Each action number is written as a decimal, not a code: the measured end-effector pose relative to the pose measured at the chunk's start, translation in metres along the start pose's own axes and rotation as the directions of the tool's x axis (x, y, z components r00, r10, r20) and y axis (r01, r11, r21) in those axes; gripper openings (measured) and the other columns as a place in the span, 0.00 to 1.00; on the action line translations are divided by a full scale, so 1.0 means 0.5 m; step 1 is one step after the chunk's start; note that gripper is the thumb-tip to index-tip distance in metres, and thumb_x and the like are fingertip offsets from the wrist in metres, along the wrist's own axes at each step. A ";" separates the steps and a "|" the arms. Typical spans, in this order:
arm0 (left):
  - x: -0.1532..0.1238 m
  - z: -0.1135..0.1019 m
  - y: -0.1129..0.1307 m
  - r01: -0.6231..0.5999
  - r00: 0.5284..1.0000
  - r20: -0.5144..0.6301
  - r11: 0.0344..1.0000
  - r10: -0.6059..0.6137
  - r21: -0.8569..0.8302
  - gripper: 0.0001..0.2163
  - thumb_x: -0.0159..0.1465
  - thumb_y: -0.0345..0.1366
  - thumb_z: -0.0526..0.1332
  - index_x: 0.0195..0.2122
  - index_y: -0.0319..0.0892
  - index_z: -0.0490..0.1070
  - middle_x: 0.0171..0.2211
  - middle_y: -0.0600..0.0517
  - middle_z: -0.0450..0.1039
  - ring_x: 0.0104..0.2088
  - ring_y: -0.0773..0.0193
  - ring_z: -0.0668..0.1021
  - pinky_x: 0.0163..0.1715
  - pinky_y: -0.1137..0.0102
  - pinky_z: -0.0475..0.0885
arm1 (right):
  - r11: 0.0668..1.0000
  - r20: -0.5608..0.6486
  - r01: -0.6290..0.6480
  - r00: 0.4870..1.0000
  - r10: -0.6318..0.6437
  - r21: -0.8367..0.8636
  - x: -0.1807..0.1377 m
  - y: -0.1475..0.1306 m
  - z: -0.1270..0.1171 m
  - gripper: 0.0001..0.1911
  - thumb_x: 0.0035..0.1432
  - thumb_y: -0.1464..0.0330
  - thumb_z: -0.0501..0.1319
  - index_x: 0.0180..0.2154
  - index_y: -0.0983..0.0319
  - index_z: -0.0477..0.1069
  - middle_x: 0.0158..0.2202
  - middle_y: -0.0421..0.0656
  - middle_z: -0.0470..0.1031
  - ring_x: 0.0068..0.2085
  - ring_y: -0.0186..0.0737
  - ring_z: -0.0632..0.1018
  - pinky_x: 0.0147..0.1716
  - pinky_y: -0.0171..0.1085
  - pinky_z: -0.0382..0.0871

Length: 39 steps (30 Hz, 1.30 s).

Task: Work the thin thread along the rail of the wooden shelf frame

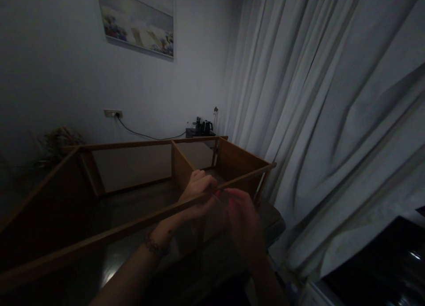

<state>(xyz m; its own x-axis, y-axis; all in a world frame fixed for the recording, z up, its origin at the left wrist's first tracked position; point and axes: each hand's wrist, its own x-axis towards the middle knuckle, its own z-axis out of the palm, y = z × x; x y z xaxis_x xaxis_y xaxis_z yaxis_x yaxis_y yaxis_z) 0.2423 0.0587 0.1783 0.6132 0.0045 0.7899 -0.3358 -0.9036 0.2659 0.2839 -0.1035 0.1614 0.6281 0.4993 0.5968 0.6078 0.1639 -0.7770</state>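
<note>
A wooden frame (129, 230), like a shelf unit with open compartments, lies in front of me. Its near rail runs from the lower left up to the right. My left hand (199, 193), with a beaded bracelet (156, 246) at the wrist, is closed around this rail where the inner divider (183, 162) meets it. Just right of it, my right hand (241, 213) is blurred, its fingers curled close to the rail. Bright red spots show at its fingertips, and a thin pale streak lies by them. What those fingers hold is too blurred to name.
Behind the frame, a black kettle (206, 127) stands on a small dark stand, with a cord running to a wall socket (113, 114). Long pale curtains (318, 98) hang at the right. Dried plants (63, 140) are at the left. A dark glossy panel (381, 266) is at lower right.
</note>
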 end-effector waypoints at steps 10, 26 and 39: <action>-0.002 0.001 -0.007 -0.022 1.000 -0.001 0.999 0.022 -0.024 0.03 0.57 0.36 0.53 0.28 0.45 0.61 0.26 0.52 0.64 0.31 0.58 0.68 0.38 0.59 0.65 | 0.777 0.181 0.466 0.884 -0.431 -0.424 0.006 -0.013 -0.007 0.15 0.63 0.73 0.52 0.50 0.57 0.65 0.36 0.42 0.75 0.38 0.40 0.72 0.39 0.40 0.65; 0.001 -0.003 0.000 -0.049 0.999 0.003 0.999 0.049 -0.003 0.01 0.57 0.34 0.52 0.29 0.45 0.59 0.25 0.52 0.65 0.31 0.58 0.68 0.37 0.61 0.63 | 0.984 -0.199 0.089 0.973 -0.119 -0.151 -0.016 -0.025 0.058 0.12 0.65 0.71 0.45 0.44 0.58 0.66 0.40 0.44 0.74 0.41 0.39 0.75 0.40 0.38 0.69; 0.005 0.004 -0.004 -0.028 1.000 -0.005 1.000 0.028 -0.004 0.01 0.56 0.33 0.54 0.28 0.45 0.60 0.24 0.53 0.65 0.30 0.59 0.68 0.38 0.60 0.64 | 0.684 -0.075 0.294 0.887 -0.455 -0.668 -0.005 0.002 0.008 0.12 0.60 0.67 0.56 0.24 0.58 0.63 0.19 0.39 0.64 0.25 0.39 0.66 0.27 0.39 0.55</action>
<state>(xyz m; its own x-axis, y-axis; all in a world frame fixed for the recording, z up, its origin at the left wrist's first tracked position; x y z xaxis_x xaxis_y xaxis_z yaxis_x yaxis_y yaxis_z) 0.2458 0.0597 0.1788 0.5997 -0.0185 0.8000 -0.3559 -0.9016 0.2459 0.2811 -0.1012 0.1582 0.3171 0.3042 0.8983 0.9248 -0.3092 -0.2218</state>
